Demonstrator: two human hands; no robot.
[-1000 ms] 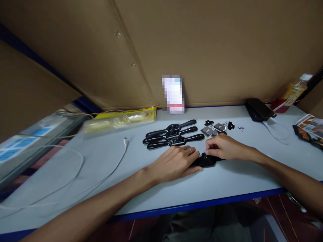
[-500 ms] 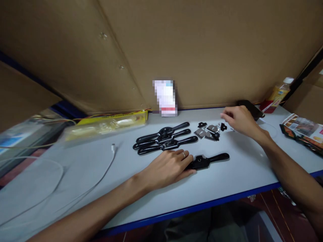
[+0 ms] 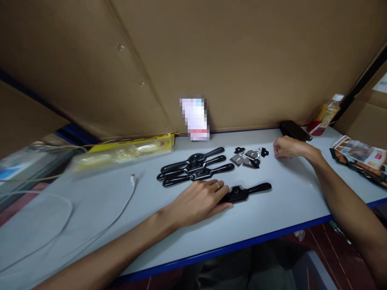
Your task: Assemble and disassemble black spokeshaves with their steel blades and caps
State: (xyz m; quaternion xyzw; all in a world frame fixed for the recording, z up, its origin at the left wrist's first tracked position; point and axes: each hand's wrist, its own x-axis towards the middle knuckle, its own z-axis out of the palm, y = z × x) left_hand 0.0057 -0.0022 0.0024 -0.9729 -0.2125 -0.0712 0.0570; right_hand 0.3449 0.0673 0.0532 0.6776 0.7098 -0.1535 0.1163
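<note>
My left hand (image 3: pixel 208 197) is wrapped round the left handle of a black spokeshave (image 3: pixel 238 194) lying near the table's front edge. Its right handle and middle body show. My right hand (image 3: pixel 287 147) rests low on the table, fingers pinched together. Whatever the fingertips hold, if anything, is hidden. Just left of it lies a small black cap piece (image 3: pixel 264 152), beside a loose heap of grey blades (image 3: pixel 237 160) and another cap piece (image 3: pixel 240 150). Beyond my left hand, three more spokeshaves (image 3: pixel 198 164) lie side by side.
A phone with a blurred screen (image 3: pixel 196 119) leans on the cardboard wall (image 3: pixel 242 60). A dark flat case (image 3: pixel 294 131), a bottle (image 3: pixel 328 114) and snack packets (image 3: pixel 359 155) stand or lie at the right. At left are a white cable (image 3: pixel 133 185) and a plastic-wrapped yellow package (image 3: pixel 123 153).
My right hand has come down to the table from just above it, fingertips now lower and closed. My left hand stays on the spokeshave. The view has shifted slightly.
</note>
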